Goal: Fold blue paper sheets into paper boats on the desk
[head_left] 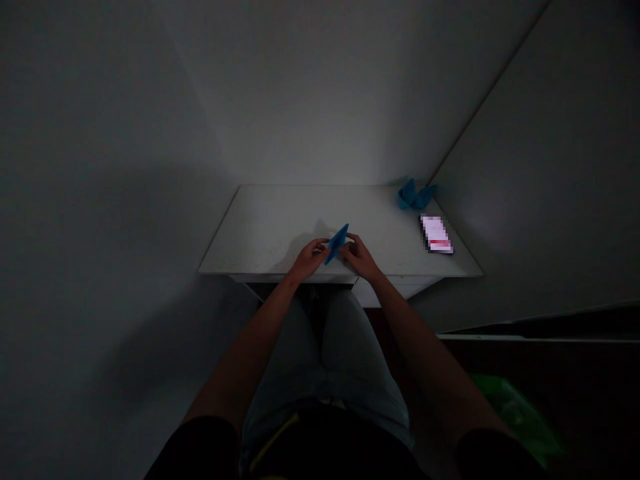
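A small piece of folded blue paper (337, 244) is held between my two hands, over the front part of the white table. My left hand (311, 258) grips its left side with thumb and fingers. On the opposite side, my right hand (361, 256) pinches it too, the index finger near the upper edge and the thumb lower down. The paper is tilted, with one pointed corner up to the right and another down to the left. Its finer folds are too small and dim to make out.
The white table (270, 213) stands against the back wall. At its far right corner sit blue folded paper shapes (417, 195), with a phone (437, 234), screen lit, in front of them. A green plastic-looking item (515, 413) lies on the dark floor at lower right.
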Demonstrator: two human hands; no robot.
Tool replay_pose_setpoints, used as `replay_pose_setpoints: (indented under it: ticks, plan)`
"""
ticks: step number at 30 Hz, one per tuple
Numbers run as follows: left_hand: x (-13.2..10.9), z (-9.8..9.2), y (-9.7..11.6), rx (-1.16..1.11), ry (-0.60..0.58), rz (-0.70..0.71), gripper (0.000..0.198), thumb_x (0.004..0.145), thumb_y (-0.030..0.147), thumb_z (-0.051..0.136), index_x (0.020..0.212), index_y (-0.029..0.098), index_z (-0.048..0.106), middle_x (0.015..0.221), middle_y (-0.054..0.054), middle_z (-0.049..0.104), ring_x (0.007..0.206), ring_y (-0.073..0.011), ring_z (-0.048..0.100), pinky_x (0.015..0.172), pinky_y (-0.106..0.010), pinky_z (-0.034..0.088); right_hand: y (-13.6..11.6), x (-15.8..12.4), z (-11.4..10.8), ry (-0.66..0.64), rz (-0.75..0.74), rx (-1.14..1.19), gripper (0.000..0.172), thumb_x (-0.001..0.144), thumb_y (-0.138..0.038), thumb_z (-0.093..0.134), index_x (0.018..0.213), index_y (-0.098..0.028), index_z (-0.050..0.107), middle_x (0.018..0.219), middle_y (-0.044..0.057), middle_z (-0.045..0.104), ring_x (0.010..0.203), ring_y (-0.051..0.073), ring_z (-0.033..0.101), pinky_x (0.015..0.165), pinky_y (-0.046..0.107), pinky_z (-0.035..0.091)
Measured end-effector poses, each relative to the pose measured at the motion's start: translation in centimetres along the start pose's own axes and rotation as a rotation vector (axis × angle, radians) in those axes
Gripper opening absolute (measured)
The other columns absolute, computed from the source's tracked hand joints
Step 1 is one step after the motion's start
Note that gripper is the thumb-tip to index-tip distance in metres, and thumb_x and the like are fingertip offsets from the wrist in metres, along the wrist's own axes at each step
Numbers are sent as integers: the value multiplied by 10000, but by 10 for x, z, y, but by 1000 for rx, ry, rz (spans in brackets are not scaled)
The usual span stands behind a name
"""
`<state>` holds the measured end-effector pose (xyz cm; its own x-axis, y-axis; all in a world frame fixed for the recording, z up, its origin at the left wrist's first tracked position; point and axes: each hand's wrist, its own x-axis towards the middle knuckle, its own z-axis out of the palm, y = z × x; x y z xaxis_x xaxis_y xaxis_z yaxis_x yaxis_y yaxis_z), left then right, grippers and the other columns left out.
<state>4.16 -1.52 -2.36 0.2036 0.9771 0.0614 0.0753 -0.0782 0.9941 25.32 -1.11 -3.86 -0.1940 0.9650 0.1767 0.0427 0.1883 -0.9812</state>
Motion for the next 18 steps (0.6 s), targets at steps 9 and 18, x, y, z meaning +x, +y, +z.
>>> replay_pose_setpoints:
  ticks: [9, 18]
  plan:
    - [1, -1, 2, -66, 63, 11, 341, 911, 275, 602, 1232, 205, 695, 1089, -71, 733, 875, -168, 706, 824, -331, 613, -5, -3, -7, 64, -48, -173, 398, 971, -582, 581, 1136, -246, 715, 894, 15, 709, 657, 162, 630, 690, 326, 539]
    - [1, 0, -2, 30, 99, 59, 417, 827, 444, 811, 1130, 175, 709, 993, -64, 732, 837, -176, 690, 802, -314, 579, 4, 1, -5, 146, -32, -140, 548, 804, -619, 780, 1182, -232, 691, 913, 22, 728, 685, 160, 609, 641, 296, 511]
